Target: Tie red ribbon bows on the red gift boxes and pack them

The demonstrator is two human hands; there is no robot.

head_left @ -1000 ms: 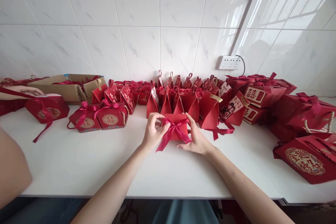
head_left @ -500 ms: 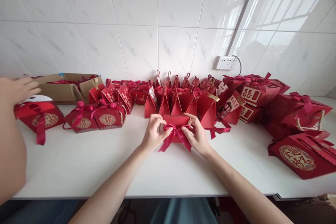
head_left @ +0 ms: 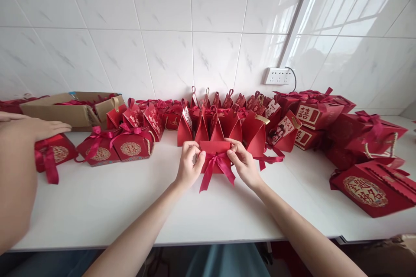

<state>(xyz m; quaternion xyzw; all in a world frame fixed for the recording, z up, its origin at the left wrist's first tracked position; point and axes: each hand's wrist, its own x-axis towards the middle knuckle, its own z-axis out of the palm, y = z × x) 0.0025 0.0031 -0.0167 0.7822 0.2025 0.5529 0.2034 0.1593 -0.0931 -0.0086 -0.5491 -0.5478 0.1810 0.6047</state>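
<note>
Between my hands stands a small red gift box, with a dark pink ribbon bow on its near face and two tails hanging down. My left hand grips the box at its left edge, thumb on the near side and fingers behind. At the right edge my right hand holds the same box in a like pinch, its thumb near the upper corner. Just behind it stands a row of upright red boxes. The rear side of the held box is hidden.
To the left are paired red boxes with bows and an open cardboard box. A co-worker's hand reaches over another red box. Stacked boxes and a large box stand right. A power strip hangs on the tiled wall.
My thumbs have moved off the bow, up and out to the box's sides, and the bow lies freer. The co-worker's hand at the left has moved right and down over its box.
</note>
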